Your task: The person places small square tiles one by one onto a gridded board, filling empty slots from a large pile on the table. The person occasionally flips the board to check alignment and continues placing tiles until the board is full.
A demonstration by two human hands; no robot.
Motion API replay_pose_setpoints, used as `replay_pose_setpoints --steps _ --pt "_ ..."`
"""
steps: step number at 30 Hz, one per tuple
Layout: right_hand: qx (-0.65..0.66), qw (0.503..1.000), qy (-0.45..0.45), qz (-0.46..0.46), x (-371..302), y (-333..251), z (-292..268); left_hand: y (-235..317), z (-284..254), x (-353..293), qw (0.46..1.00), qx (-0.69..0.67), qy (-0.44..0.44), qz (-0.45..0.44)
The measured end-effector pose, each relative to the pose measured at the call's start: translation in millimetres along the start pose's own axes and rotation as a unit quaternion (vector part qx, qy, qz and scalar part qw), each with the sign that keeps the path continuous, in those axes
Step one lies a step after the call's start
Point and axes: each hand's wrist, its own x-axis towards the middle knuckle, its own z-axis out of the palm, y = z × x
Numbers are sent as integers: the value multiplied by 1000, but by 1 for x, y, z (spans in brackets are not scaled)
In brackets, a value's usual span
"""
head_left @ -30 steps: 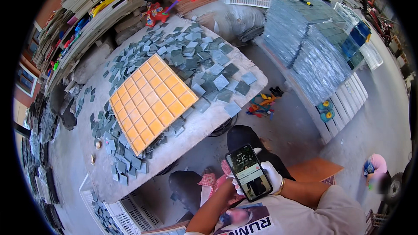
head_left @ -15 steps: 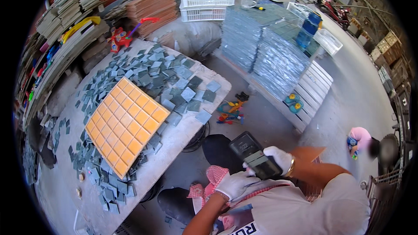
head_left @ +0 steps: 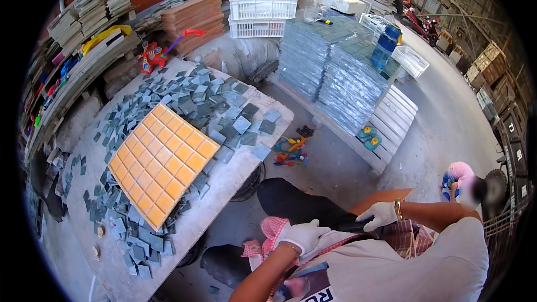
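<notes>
My right hand [head_left: 381,216], in a white glove, grips a black smartphone [head_left: 353,226] that shows nearly edge-on beside my right thigh. My white-gloved left hand [head_left: 305,236] lies on the pink checked apron [head_left: 274,228] in my lap, its fingers loosely extended and holding nothing I can see. To the left, an orange grid tray [head_left: 164,163] rests tilted on a heap of loose grey-green stone tiles [head_left: 196,92]. The tiles spread over a pale worktable [head_left: 215,215], apart from both hands.
A pallet [head_left: 394,120] carries plastic-wrapped tile stacks [head_left: 352,86], a blue bottle [head_left: 385,49] and sandals [head_left: 369,137]. White crates [head_left: 263,4] stand behind the table. Toys [head_left: 292,148] lie on the floor. A person in pink [head_left: 460,174] bends down at the far right.
My right hand has lowered the phone toward my right thigh, turning its screen out of view. My left hand stays on the apron with its fingers slightly shifted.
</notes>
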Motion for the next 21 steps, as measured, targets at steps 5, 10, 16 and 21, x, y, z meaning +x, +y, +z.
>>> replay_pose_setpoints --steps 5,10,16,21 --pt "-36 998 43 -31 12 -8 6 -2 15 17 995 93 41 0" --pt "-70 971 227 -10 36 -48 26 8 21 14 988 85 120 49" --pt "-11 956 291 -16 65 -42 43 -1 33 17 982 54 156 87" --pt "-123 973 73 -178 13 27 13 -3 36 18 980 33 177 86"
